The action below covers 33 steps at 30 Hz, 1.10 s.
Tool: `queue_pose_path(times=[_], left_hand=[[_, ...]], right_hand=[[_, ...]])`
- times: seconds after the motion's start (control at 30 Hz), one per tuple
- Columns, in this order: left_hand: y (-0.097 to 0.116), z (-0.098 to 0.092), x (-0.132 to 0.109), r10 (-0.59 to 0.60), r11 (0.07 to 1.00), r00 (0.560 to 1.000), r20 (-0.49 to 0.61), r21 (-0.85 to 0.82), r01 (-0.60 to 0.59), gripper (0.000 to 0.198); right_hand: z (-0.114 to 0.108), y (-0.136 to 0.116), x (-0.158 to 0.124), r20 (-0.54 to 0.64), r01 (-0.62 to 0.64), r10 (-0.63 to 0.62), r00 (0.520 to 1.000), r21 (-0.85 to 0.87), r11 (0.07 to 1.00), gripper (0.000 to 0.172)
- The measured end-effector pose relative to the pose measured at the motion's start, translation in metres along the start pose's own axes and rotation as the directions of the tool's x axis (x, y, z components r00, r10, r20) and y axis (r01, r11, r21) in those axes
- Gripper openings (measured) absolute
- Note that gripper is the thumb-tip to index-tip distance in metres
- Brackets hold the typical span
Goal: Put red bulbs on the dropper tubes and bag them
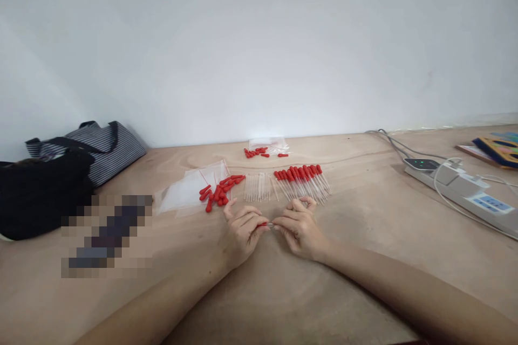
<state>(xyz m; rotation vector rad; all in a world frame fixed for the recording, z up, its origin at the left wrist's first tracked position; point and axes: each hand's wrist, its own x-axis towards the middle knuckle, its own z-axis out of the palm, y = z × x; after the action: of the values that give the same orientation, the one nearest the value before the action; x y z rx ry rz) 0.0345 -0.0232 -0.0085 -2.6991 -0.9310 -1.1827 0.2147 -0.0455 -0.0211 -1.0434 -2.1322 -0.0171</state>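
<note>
My left hand (244, 226) pinches a red rubber dropper bulb (264, 224), mostly covered by the fingers. Opposite it, my right hand (299, 229) grips a thin clear dropper tube (271, 224), whose end meets the bulb between the two hands; how far it sits inside cannot be seen. Just beyond my left hand lies a pile of loose red bulbs (220, 193). A row of bare clear tubes (257, 187) is laid out past both hands. Right of it, several droppers with red bulbs on their tubes (301, 177) lie side by side.
Clear plastic bags (182, 191) lie left of the bulbs. Farther back are more bulbs (254, 152) and a bag (267, 143) by the wall. A power strip (457, 188) with cables stands right; a black bag (40, 194) and striped bag (121, 145) sit left.
</note>
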Motion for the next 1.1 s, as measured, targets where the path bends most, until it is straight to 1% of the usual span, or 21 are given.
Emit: queue_pose_path(times=[0.13, 0.37, 0.43, 0.5, 0.6, 0.7, 0.83, 0.9, 1.1], left_hand=[[-0.001, 0.0, -0.002, 0.013, 1.0, 1.0, 0.01, 0.001, -0.013, 0.017], [0.001, 0.002, -0.001, 0.077, 0.997, 0.997, -0.007, 0.013, -0.077, 0.018], [-0.002, 0.002, 0.0, 0.08, 0.997, 0.997, -0.01, 0.019, -0.08, 0.018], [-0.007, 0.001, 0.0, 0.077, 0.996, 0.997, -0.012, 0.049, -0.076, 0.018], [-0.015, -0.002, -0.001, 0.072, 0.991, 0.997, -0.034, 0.115, -0.068, 0.027], [-0.018, -0.005, -0.002, 0.08, 0.988, 0.995, -0.054, 0.136, -0.072, 0.022], [-0.011, -0.006, 0.001, 0.113, 0.985, 0.993, -0.033, 0.131, -0.108, 0.015], [-0.007, -0.006, 0.002, 0.127, 0.984, 0.991, -0.047, 0.13, -0.12, 0.011], [-0.002, -0.004, 0.004, 0.117, 0.985, 0.987, -0.114, 0.142, -0.1, 0.011]], right_hand=[[0.001, -0.002, 0.002, 0.048, -0.005, 0.005, 0.999, 0.013, 1.0, 0.018], [-0.003, -0.001, 0.007, 0.205, -0.045, 0.035, 0.978, 0.047, 0.998, 0.022], [-0.004, 0.0, 0.008, 0.224, -0.052, 0.042, 0.974, 0.04, 0.998, 0.022], [-0.006, 0.002, 0.009, 0.209, -0.055, 0.048, 0.977, 0.026, 0.998, 0.022], [-0.007, 0.008, 0.009, 0.15, -0.061, 0.061, 0.987, -0.005, 0.998, 0.021], [-0.008, 0.012, 0.008, 0.105, -0.043, 0.048, 0.993, -0.042, 0.998, 0.02], [-0.006, 0.012, 0.006, 0.069, 0.019, -0.012, 0.998, -0.092, 0.996, 0.02], [-0.004, 0.01, 0.005, 0.057, 0.035, -0.03, 0.998, -0.093, 0.995, 0.02], [0.001, 0.006, 0.004, 0.072, -0.021, 0.022, 0.997, -0.014, 1.0, 0.019]])
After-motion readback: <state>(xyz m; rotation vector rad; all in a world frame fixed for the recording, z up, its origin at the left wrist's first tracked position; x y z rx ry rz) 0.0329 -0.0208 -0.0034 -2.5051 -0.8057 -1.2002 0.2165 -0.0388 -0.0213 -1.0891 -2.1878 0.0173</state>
